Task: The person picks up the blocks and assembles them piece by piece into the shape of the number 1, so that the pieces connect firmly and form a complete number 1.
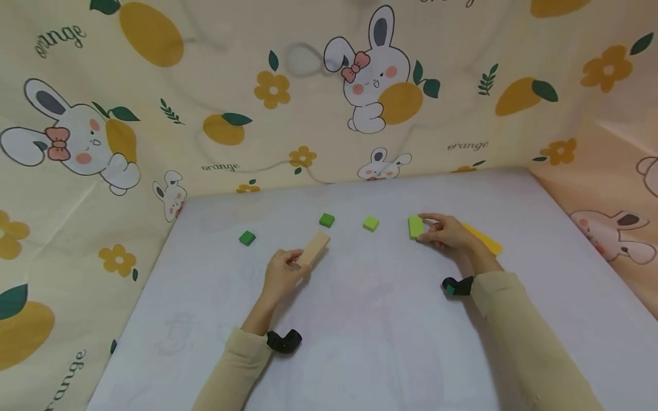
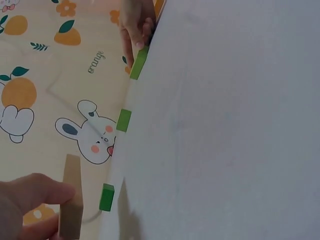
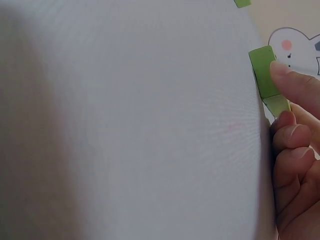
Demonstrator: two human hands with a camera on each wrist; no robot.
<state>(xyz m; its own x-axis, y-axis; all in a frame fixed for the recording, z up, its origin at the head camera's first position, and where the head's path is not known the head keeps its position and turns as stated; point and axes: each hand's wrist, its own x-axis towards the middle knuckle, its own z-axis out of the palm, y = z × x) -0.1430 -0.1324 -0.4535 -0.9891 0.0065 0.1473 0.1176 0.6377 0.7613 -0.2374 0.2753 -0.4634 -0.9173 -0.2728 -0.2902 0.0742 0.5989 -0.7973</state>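
The white table (image 1: 360, 325) stretches back to its far edge, and two hands reach across it. Toward its far right corner the yellow block (image 1: 487, 242) lies partly hidden behind the right hand (image 1: 446, 231). Nearer the middle, the left hand (image 1: 283, 273) pinches the tan block (image 1: 314, 249), thumb and fingers closed on it; I'd judge that one not yet placed. The right hand's thumb and finger span the lime block (image 1: 415, 227) end to end; whether it's lifted, I can't tell. Smallest, the pale cube (image 1: 370, 223), green cube (image 1: 327, 220) and leftmost cube (image 1: 247, 238) sit apart along the far edge, seemingly already set out.
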